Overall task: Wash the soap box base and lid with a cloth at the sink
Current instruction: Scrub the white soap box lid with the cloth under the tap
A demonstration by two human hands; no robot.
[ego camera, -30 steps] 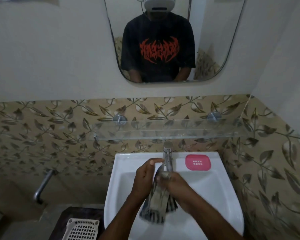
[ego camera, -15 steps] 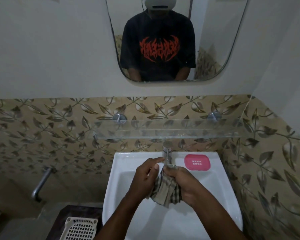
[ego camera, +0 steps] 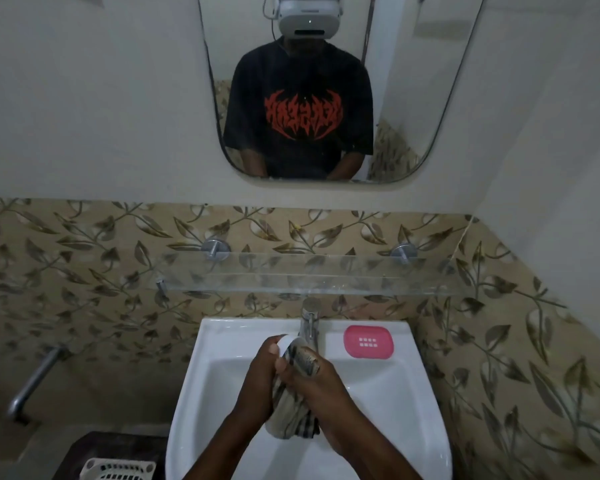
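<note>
Over the white sink (ego camera: pixel 222 403) my left hand (ego camera: pixel 262 379) grips a white soap box part (ego camera: pixel 287 340), only its rim showing above my fingers. My right hand (ego camera: pixel 317 382) holds a checked cloth (ego camera: pixel 293 410) bunched against that part, its loose end hanging down between my wrists. A pink soap box piece (ego camera: pixel 368 341) with small drain holes lies on the sink's back right ledge. Which piece is base and which is lid I cannot tell.
A steel tap (ego camera: pixel 309 320) stands at the sink's back, just behind my hands. Above it hangs a glass shelf (ego camera: pixel 326 282), then a mirror (ego camera: pixel 413 98). A white plastic basket (ego camera: pixel 118 470) sits on a dark stool at lower left. A metal pipe (ego camera: pixel 35 382) juts from the left wall.
The cloth has been gathered up from hanging long to a tight bunch pressed on the white part. Both hands have risen slightly toward the tap.
</note>
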